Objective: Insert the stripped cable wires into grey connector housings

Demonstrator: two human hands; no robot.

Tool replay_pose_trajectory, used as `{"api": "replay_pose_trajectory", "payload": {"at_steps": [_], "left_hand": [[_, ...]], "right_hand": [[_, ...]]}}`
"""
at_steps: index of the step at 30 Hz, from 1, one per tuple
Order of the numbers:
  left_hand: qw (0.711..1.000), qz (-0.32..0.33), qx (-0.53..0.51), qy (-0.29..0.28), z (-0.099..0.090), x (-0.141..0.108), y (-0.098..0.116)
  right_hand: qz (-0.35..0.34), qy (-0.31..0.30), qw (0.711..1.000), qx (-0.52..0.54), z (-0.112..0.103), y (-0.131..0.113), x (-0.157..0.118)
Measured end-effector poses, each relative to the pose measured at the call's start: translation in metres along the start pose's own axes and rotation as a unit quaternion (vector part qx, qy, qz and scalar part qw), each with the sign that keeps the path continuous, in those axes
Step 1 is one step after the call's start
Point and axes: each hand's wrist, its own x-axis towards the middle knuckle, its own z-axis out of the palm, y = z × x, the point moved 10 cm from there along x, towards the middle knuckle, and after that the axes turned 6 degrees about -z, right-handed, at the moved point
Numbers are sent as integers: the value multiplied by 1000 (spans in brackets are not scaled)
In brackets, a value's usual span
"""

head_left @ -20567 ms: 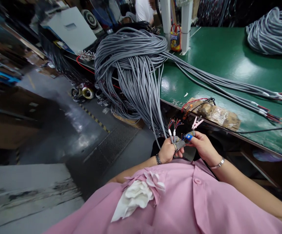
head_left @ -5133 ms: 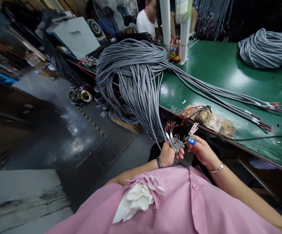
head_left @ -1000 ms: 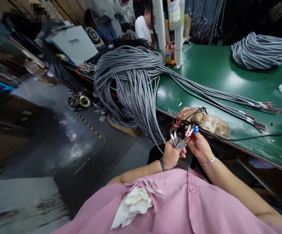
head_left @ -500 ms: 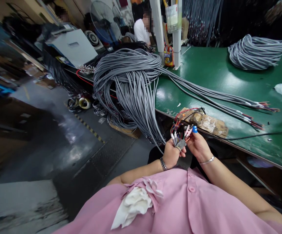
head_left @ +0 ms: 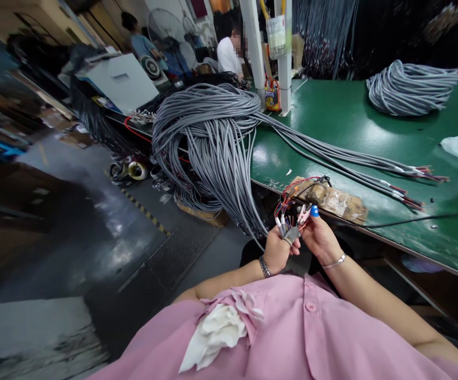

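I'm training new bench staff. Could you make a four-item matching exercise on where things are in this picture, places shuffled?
1. Pink clip
2. White-collared cables
3. Red-and-yellow bag
4. Smaller grey coil

A. Between two white posts
B. Gripped by the left hand
C. Green table, picture's upper right
D. By the fingertips of the right hand

Pairs: 1-D, 2-B, 3-A, 4-C

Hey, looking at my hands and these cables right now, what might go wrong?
The thin colored wires fan out close together by the left hand, so one might snag on the pink clip at the right hand.

The gray cable bundle drapes over the edge of the green table; its weight could drag more down.

The wooden block sits at that edge and might get knocked off.
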Motion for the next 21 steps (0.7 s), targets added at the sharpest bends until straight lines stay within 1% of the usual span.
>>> {"api": "replay_pose_trajectory", "payload": {"at_steps": [4, 9, 15, 18, 21], "left_hand": [[1000, -2, -1, 3, -1, 0, -2], [1000, 8, -12, 8, -5, 0, -4], [999, 33, -18, 1, -4, -5, 3], [999, 35, 4, -8, -5, -9, 2], [999, 31, 21, -7, -12, -12, -3]], "right_hand": [[-7, 38, 999, 31, -8, 0, 3], [4, 43, 998, 48, -5, 2, 0], [46, 3, 997, 66, 5, 9, -7], [77, -39, 995, 57, 9, 10, -13], [114, -92, 989, 22, 12, 9, -23]]}}
